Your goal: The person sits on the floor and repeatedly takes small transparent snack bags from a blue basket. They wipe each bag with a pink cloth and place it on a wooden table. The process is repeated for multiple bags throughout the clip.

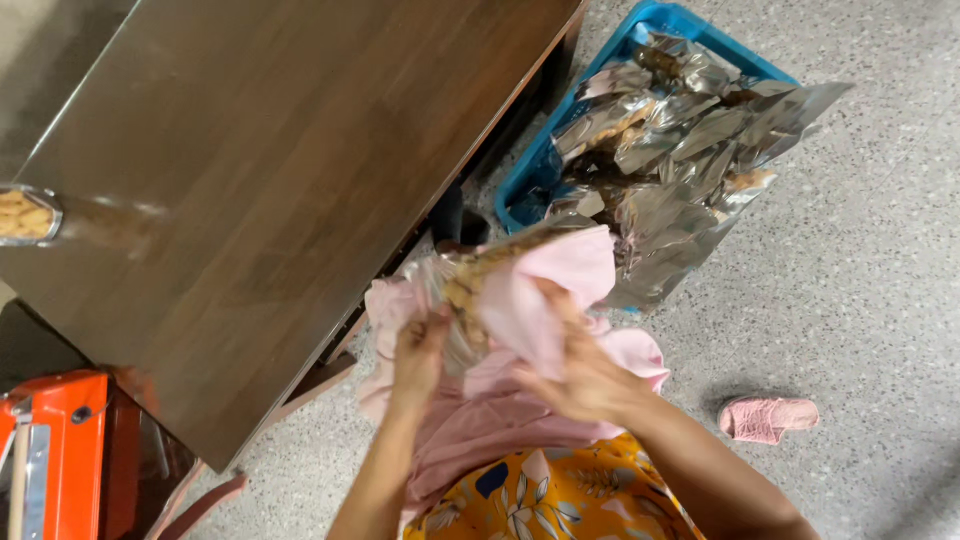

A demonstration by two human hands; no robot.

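Observation:
Over my lap I hold a clear and silvery snack pouch (468, 285) of brownish food, wrapped partly in a pink cloth (535, 300). My left hand (418, 360) grips the pouch's lower left side. The fingers of my right hand (580, 370) are closed on the pink cloth, pressing it against the pouch. The cloth drapes down over my flowered orange garment (550, 495). Part of the pouch is hidden under the cloth.
A dark brown wooden table (270, 170) fills the left. On its left edge sits another filled pouch (25, 213). A blue crate (640, 30) with several silvery pouches stands on the speckled floor at upper right. An orange machine (55, 450) is at lower left, a pink slipper (768, 417) at right.

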